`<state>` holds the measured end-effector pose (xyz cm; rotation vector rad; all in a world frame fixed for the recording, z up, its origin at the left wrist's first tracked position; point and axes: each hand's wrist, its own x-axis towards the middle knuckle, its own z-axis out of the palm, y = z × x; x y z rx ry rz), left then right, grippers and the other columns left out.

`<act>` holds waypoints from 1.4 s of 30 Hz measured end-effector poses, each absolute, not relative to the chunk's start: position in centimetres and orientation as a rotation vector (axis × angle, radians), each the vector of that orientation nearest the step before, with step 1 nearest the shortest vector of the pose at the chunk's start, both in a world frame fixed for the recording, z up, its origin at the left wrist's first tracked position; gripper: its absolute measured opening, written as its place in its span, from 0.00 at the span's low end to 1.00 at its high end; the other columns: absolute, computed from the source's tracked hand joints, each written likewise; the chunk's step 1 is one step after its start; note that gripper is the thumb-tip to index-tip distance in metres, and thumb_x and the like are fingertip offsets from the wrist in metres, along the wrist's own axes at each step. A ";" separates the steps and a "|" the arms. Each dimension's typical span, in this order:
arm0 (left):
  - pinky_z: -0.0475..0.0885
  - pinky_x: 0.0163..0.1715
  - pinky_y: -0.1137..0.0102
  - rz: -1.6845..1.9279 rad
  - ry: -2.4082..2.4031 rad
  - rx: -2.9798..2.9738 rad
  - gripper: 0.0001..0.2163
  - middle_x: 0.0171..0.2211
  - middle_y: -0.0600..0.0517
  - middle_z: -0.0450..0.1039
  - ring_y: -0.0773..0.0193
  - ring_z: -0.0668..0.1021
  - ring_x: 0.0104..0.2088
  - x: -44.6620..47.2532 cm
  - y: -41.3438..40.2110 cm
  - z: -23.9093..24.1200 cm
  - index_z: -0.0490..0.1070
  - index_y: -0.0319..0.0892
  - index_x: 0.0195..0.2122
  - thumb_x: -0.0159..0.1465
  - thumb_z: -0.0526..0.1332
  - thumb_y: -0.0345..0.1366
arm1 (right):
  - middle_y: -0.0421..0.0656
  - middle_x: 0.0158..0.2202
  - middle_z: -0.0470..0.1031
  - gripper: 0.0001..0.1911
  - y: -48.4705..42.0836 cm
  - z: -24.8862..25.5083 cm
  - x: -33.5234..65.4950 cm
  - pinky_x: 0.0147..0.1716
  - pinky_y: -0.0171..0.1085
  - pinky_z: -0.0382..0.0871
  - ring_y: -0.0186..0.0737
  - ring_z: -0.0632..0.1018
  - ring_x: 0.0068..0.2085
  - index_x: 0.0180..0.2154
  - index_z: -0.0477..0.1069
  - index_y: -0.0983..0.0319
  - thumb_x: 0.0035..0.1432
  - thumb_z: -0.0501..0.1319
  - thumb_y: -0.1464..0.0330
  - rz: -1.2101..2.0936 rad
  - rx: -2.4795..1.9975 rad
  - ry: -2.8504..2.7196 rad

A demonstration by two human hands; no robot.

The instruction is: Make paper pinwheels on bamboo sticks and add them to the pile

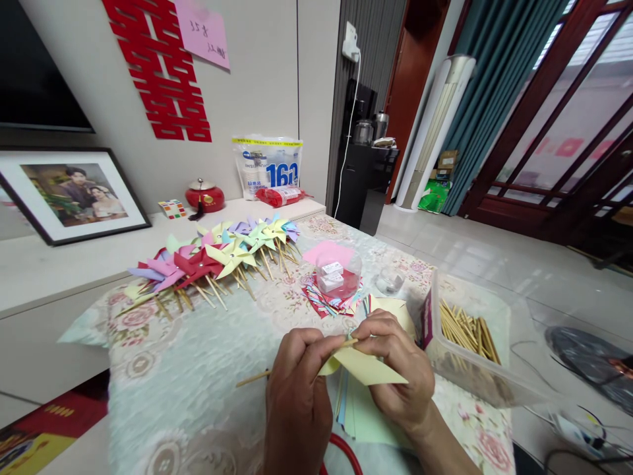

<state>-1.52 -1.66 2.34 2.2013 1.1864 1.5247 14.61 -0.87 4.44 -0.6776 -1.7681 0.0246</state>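
Observation:
Above the front of the table, my left hand (301, 389) is closed around a thin wooden stick (253, 379), whose end sticks out to its left. My right hand (400, 369) pinches the stick's other end along with a pale yellow paper pinwheel (373, 368). One pointed paper blade spreads between the two hands. How the paper joins the stick is hidden by my fingers. Under my hands lies a stack of pale green and blue paper sheets (366, 412). Red scissor handles (346, 452) show partly at the bottom edge.
Finished pinwheels (198, 264) in many colours lie in a row at the table's back left. A clear tub (341, 270) holding small white boxes sits on cut papers (316, 300). At the right, a plastic box (479, 376) holds wooden sticks. A framed photo (74, 191) leans on the cabinet.

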 end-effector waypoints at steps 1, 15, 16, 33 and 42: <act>0.71 0.40 0.71 1.524 1.192 2.207 0.24 0.40 0.51 0.69 0.62 0.74 0.41 -1.5 -1.7 2.3 0.73 0.46 0.47 0.56 0.49 0.19 | 0.47 0.35 0.75 0.14 -0.9 4.4 14.6 0.35 0.45 0.70 0.42 0.74 0.35 0.39 0.71 0.62 0.54 0.56 0.83 0.028 -0.675 -1.766; 0.70 0.41 0.71 1.532 1.218 2.266 0.21 0.40 0.52 0.68 0.63 0.73 0.42 -1.6 -2.0 2.6 0.72 0.47 0.48 0.60 0.49 0.21 | 0.46 0.36 0.74 0.15 -1.0 3.7 14.7 0.36 0.46 0.68 0.42 0.74 0.36 0.39 0.70 0.62 0.52 0.57 0.84 0.089 -0.649 -1.728; 0.69 0.41 0.71 1.533 1.220 2.263 0.21 0.40 0.52 0.68 0.63 0.73 0.41 -1.6 -2.0 2.6 0.72 0.47 0.48 0.60 0.49 0.21 | 0.46 0.36 0.74 0.15 -1.0 3.6 14.8 0.36 0.46 0.68 0.42 0.74 0.36 0.39 0.70 0.62 0.52 0.58 0.84 0.092 -0.648 -1.725; 0.70 0.41 0.71 1.533 1.241 2.284 0.19 0.40 0.52 0.69 0.63 0.74 0.41 -1.6 -2.1 2.6 0.72 0.47 0.47 0.61 0.50 0.22 | 0.46 0.36 0.75 0.15 -1.0 3.7 14.7 0.35 0.46 0.68 0.42 0.74 0.35 0.39 0.70 0.62 0.51 0.58 0.84 0.105 -0.625 -1.702; 0.71 0.40 0.71 1.560 1.255 2.285 0.20 0.39 0.51 0.70 0.63 0.75 0.41 -1.4 -2.1 2.6 0.73 0.46 0.46 0.60 0.50 0.21 | 0.46 0.36 0.74 0.15 -1.0 4.1 14.7 0.35 0.45 0.69 0.41 0.74 0.35 0.38 0.70 0.62 0.52 0.58 0.84 0.073 -0.628 -1.703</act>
